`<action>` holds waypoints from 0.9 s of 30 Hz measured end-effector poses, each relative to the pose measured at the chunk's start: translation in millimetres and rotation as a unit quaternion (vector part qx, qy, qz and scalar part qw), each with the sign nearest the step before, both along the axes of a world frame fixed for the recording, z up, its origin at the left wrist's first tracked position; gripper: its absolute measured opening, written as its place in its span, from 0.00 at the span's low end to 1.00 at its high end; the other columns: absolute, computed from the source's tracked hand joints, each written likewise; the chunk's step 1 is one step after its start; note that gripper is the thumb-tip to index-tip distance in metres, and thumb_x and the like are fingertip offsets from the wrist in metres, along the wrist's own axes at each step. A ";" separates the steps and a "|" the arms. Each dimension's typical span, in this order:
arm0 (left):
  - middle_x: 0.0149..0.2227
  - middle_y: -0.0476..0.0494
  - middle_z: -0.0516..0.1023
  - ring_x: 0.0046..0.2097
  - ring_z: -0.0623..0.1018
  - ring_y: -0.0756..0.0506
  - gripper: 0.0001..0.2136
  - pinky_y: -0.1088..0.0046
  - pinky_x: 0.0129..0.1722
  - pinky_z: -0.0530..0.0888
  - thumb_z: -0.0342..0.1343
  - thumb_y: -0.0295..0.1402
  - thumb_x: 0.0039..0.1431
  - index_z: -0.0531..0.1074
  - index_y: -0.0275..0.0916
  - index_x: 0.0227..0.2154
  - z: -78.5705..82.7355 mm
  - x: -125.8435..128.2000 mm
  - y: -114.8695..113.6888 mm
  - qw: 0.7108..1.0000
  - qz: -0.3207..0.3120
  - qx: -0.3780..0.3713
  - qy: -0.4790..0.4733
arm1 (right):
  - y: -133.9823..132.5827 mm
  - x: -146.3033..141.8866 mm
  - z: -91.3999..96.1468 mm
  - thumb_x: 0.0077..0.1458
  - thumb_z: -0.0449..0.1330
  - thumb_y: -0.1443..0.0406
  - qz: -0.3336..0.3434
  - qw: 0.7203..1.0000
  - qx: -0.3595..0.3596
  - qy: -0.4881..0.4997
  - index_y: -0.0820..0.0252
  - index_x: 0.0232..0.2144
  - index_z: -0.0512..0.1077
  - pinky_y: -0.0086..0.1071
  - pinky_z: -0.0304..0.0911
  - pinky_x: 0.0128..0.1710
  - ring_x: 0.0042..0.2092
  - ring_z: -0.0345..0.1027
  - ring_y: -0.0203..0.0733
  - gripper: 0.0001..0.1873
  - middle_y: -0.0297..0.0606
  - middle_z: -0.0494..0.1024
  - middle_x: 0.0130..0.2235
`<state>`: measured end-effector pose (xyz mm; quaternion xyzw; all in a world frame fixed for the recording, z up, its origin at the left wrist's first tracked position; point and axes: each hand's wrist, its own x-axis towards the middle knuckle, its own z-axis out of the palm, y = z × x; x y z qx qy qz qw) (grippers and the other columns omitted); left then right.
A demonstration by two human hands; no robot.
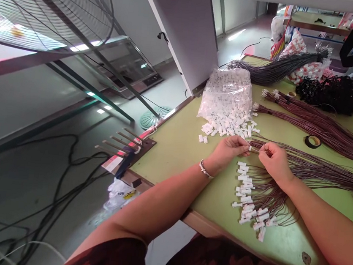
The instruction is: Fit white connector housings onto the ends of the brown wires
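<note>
My left hand [230, 152] pinches a small white plastic connector [250, 148] over the green table [174, 149]. Just to its right, the fingers of my right hand [273, 161] are closed on a thin brown wire that runs toward the connector. Whether the wire's end sits inside the connector I cannot tell. Below my hands lies a column of wires with white connectors [245, 195] on their ends. A loose bundle of brown wires [325, 170] stretches to the right behind my right hand. Beyond my left hand is a heap of loose white connectors [228, 123].
A clear plastic bag of connectors [229, 89] lies at the back. More brown wire bundles [318, 123], a black tape roll [312, 142], dark wires [276, 67] and a black pile [334, 93] lie farther right. A pronged rack [130, 144] sits at the left edge, near a fan [50, 7].
</note>
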<state>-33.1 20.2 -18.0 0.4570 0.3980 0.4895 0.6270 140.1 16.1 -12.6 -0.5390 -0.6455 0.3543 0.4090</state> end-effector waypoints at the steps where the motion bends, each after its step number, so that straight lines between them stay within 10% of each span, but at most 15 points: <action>1: 0.22 0.48 0.76 0.26 0.76 0.53 0.13 0.77 0.30 0.73 0.68 0.36 0.41 0.73 0.33 0.25 0.0 -0.3 0.1 1.000 -0.009 0.000 -0.004 | -0.2 -0.3 -0.3 0.40 0.55 0.64 0.002 1.000 -0.001 0.001 0.59 0.19 0.65 0.27 0.47 0.21 0.20 0.50 0.31 0.04 0.27 0.61 0.17; 14: 0.28 0.47 0.78 0.32 0.75 0.50 0.02 0.73 0.35 0.72 0.62 0.26 0.46 0.74 0.37 0.25 1.4 1.0 0.5 0.950 0.031 0.200 0.238 | 5.4 -1.1 1.5 0.36 0.53 0.62 0.039 0.990 -0.108 0.081 0.59 0.20 0.64 0.28 0.48 0.23 0.23 0.51 0.31 0.07 0.28 0.62 0.19; 27: 0.23 0.49 0.76 0.25 0.73 0.54 0.11 0.77 0.29 0.70 0.68 0.31 0.39 0.72 0.34 0.23 0.5 12.6 -1.8 0.999 0.030 -0.005 -0.022 | 7.3 0.7 3.5 0.39 0.55 0.60 0.043 0.981 -0.142 0.125 0.59 0.20 0.64 0.28 0.44 0.22 0.22 0.46 0.30 0.08 0.26 0.59 0.18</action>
